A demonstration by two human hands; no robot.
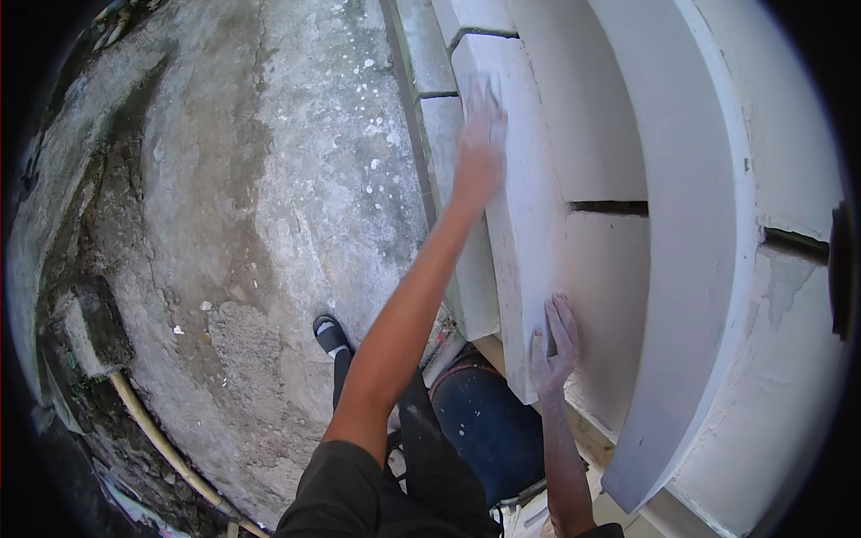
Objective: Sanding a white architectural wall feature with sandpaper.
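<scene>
A long white-painted ledge (531,222) runs along the wall before me. My left hand (481,138), blurred, is stretched out flat over its far part, with what looks like a thin grey sheet (494,84) under the fingers; the blur hides its exact kind. Nearer to me, my right hand (555,346) rests at the near end of the ledge, thumb and fingers apart and nothing held. Pale dust coats that hand and forearm.
Below the ledge stands a dark blue drum (494,427) beside my legs. A curved white-painted band (699,222) projects at the right. Stained concrete ground (323,168) bears white spots. At lower left are a concrete block (84,336) and a yellowish pole (161,447).
</scene>
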